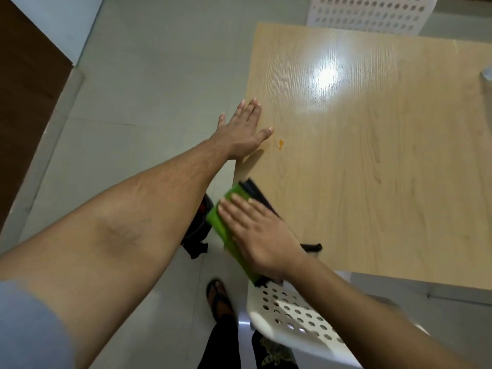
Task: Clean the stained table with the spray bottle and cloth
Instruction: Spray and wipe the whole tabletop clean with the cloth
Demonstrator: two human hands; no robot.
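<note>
The light wooden table [372, 169] carries a small orange stain [280, 144] near its left edge. My left hand [243, 129] lies flat and open on that edge, fingers spread, just left of the stain and holding nothing. At the table's near left corner my right hand [259, 233] presses flat on a green cloth [223, 222] with a black layer [255, 191] showing beside it. The cloth hangs partly over the table edge. A grey object [487, 75] pokes in at the right frame edge; I cannot tell if it is the spray bottle.
A white perforated chair [292, 315] stands right below the table's near edge, and another [372, 14] at the far side. A black bag [197, 227] sits on the tiled floor by the table corner. My sandalled foot [218, 296] is beside the near chair.
</note>
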